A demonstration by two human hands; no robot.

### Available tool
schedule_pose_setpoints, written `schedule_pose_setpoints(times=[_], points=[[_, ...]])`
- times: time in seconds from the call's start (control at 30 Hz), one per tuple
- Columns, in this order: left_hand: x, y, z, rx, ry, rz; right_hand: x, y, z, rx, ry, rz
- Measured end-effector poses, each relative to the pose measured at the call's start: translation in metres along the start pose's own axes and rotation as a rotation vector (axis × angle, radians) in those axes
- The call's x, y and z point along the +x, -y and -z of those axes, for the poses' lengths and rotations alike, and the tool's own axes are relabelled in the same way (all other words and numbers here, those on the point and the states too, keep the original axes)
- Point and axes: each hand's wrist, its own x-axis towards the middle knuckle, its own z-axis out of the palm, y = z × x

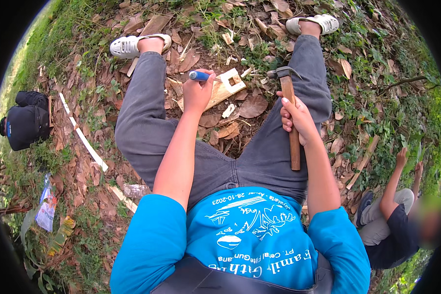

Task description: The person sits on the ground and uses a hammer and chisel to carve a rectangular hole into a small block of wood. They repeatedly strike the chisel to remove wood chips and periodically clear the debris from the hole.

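My left hand (198, 95) is closed round a blue-handled chisel (199, 75); its handle end sticks out to the left of my fist, and the blade is mostly hidden. Just right of that hand lies a pale wooden board (219, 95) on the ground between my legs. A square hole is cut near its far right end. My right hand (298, 117) grips the wooden handle of a claw hammer (288, 90) over my right thigh. The hammer's metal head points away from me, near my right knee, apart from the board.
Dry leaves and wood chips (228, 110) surround the board. A long pale strip (85, 139), a black bag (28, 122) and a plastic packet (46, 208) lie left. Another person (392, 220) sits at right, near a wooden stick (363, 161).
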Motion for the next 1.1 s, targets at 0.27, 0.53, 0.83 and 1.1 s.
schedule_pose_setpoints(times=[0.27,0.53,0.83,1.1], points=[[0.001,-0.002,-0.003,0.068,-0.003,0.013,0.002,-0.002,0.003,-0.016,0.045,-0.017],[0.001,-0.010,-0.007,0.172,0.017,0.009,0.001,-0.001,0.000,-0.085,0.017,-0.008],[0.005,-0.004,-0.010,0.187,0.058,-0.038,-0.042,0.106,-0.096,-0.677,0.084,0.774],[0.013,0.008,-0.012,0.193,0.090,-0.106,0.002,0.106,-0.114,-1.387,0.231,0.593]])
